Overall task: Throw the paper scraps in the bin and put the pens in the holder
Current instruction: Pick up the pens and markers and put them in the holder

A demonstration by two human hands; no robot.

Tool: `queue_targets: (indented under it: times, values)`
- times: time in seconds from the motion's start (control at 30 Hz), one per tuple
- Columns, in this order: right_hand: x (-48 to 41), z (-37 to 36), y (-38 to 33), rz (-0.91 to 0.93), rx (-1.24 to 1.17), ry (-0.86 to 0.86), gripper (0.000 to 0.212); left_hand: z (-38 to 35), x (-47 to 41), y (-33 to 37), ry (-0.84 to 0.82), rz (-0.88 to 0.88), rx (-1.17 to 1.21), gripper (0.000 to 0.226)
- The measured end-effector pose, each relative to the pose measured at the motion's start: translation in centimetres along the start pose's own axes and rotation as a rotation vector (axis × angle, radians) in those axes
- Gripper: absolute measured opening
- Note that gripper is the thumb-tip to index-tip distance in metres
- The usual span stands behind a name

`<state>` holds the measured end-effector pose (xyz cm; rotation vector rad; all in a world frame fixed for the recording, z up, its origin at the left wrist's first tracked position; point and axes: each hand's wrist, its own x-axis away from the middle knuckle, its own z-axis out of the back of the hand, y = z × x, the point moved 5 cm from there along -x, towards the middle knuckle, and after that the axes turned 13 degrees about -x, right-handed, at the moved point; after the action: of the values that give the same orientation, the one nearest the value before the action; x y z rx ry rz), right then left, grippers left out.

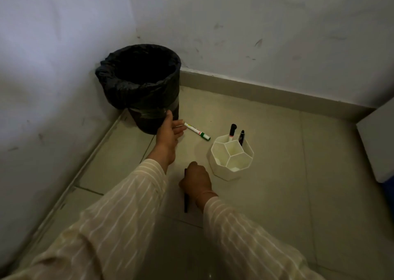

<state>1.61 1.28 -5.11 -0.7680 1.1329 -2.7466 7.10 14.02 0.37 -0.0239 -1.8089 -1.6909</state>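
A black-lined bin (138, 83) stands in the corner of the tiled floor. A white marker with a green cap (197, 131) lies on the floor just right of the bin. My left hand (169, 130) reaches out beside the bin, fingers spread, fingertips touching the marker's white end. A white hexagonal holder (231, 158) stands to the right, with a black-capped marker (232, 131) and a black pen (241, 137) upright in its far compartment. My right hand (197, 181) is closed around a dark pen (186, 203) just left of the holder, low over the floor. No paper scraps show.
Two white walls meet behind the bin, with a grey skirting along the floor. A white box-like object (377, 143) with something blue below it juts in at the right edge. Striped sleeves fill the lower frame.
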Motion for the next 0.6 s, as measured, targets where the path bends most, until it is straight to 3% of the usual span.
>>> queue_targets:
  times: [0.13,0.33,0.43,0.6]
  values:
    - [-1.1,6.2,-2.6,0.052,-0.110,0.106,0.026,-1.5,-0.5,0.7,-0.047,-0.002,0.018,0.076]
    - [-0.6,20.6,-7.1,0.250,-0.487,0.266,0.011,-4.3,0.2,1.2,-0.085,0.013,0.058,0.075]
    - [-0.9,22.9,-6.3,0.273,-0.227,0.290,0.017,-5.6,0.8,0.5,-0.124,0.033,0.034,0.076]
    - [-2.0,19.1,-3.0,0.184,0.059,0.133,0.024,-7.2,1.3,-0.8,-0.159,0.100,0.039,0.079]
